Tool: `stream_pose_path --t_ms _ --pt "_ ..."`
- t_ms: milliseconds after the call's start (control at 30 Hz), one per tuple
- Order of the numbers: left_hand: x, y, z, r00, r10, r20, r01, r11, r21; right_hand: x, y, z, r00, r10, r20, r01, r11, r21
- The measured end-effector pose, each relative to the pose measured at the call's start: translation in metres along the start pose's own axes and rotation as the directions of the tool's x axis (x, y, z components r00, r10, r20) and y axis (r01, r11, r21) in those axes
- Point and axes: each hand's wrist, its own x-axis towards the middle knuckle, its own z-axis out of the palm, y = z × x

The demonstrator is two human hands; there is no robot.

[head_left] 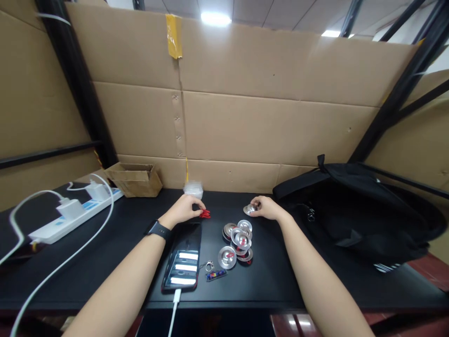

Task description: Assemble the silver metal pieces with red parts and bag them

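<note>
My left hand (186, 208), with a dark watch on the wrist, has its thumb and fingers closed on a small red bundle (205, 214) above the black table. Over to the right, my right hand (264, 207) pinches the edge of a round silver metal disc (250, 209). Between my arms and nearer to me lies a loose pile of several similar metal discs (242, 239), some with red pieces on or under them. One disc (227, 258) with a red piece in its middle lies at the pile's near left.
A phone (182, 257) with a white cable lies by my left forearm, beside a keyring tag (216, 275). A power strip (77, 215) and cardboard box (135, 180) are at left, a whitish container (193, 189) at the back, a black bag (361, 215) at right.
</note>
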Motion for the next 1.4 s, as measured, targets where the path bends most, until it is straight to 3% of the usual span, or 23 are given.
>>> stream_pose_path --t_ms 300,500,567,667,800,933,1067,1200,1333,1400 --pt "0.001 -0.009 0.007 0.998 0.043 0.048 -0.045 0.998 0.041 0.005 0.000 0.008 0.997 -0.035 0.071 0.032 0.999 0.042" --pt "0.003 -0.005 0.009 0.997 0.069 -0.020 -0.069 0.997 0.037 0.000 -0.017 0.002 0.993 -0.116 0.038 0.117 0.993 -0.019" --pt "0.004 -0.001 0.011 0.996 0.072 -0.054 -0.071 0.997 0.015 -0.005 -0.032 -0.002 0.972 -0.230 0.056 0.230 0.973 -0.005" --pt "0.004 0.005 0.016 0.994 0.084 -0.075 -0.083 0.996 0.019 -0.015 -0.058 -0.005 0.898 -0.372 0.236 0.354 0.928 0.114" --pt "0.005 0.015 0.021 0.991 0.120 -0.056 -0.115 0.991 0.074 -0.025 -0.081 -0.005 0.840 -0.391 0.378 0.366 0.920 0.139" --pt "0.005 0.022 0.021 0.989 0.135 -0.054 -0.130 0.988 0.089 -0.031 -0.088 -0.010 0.855 -0.403 0.325 0.371 0.915 0.159" --pt "0.005 0.025 0.022 0.990 0.134 -0.042 -0.130 0.988 0.079 -0.039 -0.095 -0.012 0.814 -0.427 0.393 0.385 0.904 0.186" --pt "0.005 0.025 0.026 0.991 0.132 -0.020 -0.130 0.988 0.085 -0.040 -0.100 -0.007 0.826 -0.406 0.392 0.382 0.913 0.142" --pt "0.004 0.025 0.028 0.991 0.134 0.008 -0.134 0.982 0.131 -0.036 -0.103 -0.008 0.805 -0.504 0.312 0.408 0.853 0.325" --pt "0.004 0.029 0.028 0.990 0.140 0.003 -0.139 0.980 0.142 -0.034 -0.105 -0.008 0.829 -0.517 0.212 0.370 0.793 0.484"
